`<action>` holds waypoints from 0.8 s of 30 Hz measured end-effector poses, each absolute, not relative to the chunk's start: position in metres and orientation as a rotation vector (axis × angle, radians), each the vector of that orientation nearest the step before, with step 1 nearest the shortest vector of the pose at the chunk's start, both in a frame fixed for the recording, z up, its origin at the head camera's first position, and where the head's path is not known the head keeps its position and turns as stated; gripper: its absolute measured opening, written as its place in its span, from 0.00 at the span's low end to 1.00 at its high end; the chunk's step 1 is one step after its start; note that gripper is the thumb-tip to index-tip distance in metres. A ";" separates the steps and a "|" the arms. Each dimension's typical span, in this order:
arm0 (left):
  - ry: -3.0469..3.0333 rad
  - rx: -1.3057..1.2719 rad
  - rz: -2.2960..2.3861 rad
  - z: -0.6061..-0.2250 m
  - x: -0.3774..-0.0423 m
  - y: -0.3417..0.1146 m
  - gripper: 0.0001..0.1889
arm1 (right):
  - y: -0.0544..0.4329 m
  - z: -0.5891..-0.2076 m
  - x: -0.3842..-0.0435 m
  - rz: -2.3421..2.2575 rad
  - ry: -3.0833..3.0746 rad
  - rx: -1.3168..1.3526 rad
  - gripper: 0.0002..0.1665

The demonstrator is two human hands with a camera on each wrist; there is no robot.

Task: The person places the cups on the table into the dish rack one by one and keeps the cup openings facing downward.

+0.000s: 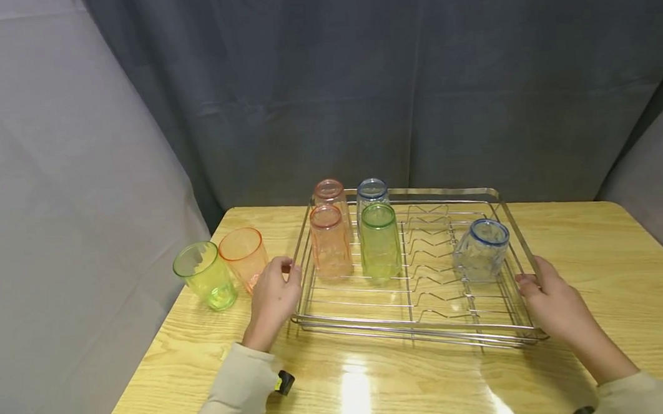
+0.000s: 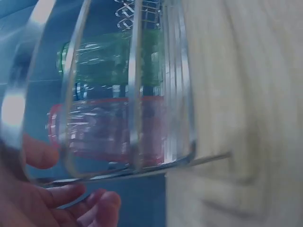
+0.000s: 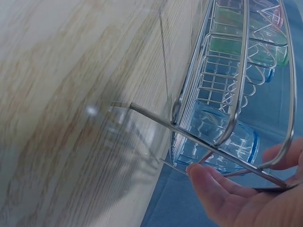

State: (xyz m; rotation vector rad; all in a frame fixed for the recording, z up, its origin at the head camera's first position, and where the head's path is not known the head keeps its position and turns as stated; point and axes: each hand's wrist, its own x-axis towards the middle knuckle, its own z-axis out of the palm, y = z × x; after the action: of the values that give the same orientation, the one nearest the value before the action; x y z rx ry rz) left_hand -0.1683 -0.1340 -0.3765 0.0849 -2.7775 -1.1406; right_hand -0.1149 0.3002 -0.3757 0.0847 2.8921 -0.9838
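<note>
A wire dish rack (image 1: 371,323) spans the middle of the head view. My left hand (image 1: 272,297) grips its left side, thumb over the top rail and fingers outside the wires. On the opposite side, my right hand (image 1: 558,298) holds the right rail, its fingers reaching under the wires in the right wrist view. Upside down in the rack's left part stand an orange glass (image 1: 331,244), a pinkish glass (image 1: 339,197), a green glass (image 1: 381,245) and a blue-rimmed glass (image 1: 372,195). A shorter blue-rimmed glass (image 1: 482,252) sits inverted near my right hand.
Left of the rack, an upright green glass (image 1: 208,279) and an upright orange glass (image 1: 244,255) stand on the wooden table (image 1: 330,394), the orange one close to my left hand. Dark grey curtain (image 1: 359,93) hangs behind the table, with pale cloth (image 1: 71,183) at the left.
</note>
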 end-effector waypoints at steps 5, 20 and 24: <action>-2.721 0.051 -1.034 -0.352 -0.160 -0.144 0.21 | 0.300 -0.375 -0.114 -0.967 2.893 0.106 0.43; -2.636 -0.191 -0.737 -0.297 -0.188 -0.193 0.21 | 0.300 -0.374 -0.115 -0.898 2.942 0.093 0.45; -2.754 -0.215 -0.596 -0.304 -0.208 -0.200 0.26 | 0.300 -0.375 -0.116 -0.894 2.943 0.087 0.44</action>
State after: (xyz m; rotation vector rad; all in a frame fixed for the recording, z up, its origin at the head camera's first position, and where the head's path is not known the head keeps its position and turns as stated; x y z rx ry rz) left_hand -0.2080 -0.2004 -0.3036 -0.2149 -2.7540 -0.5961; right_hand -0.1162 0.3002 -0.3746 0.0868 2.9425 -0.8939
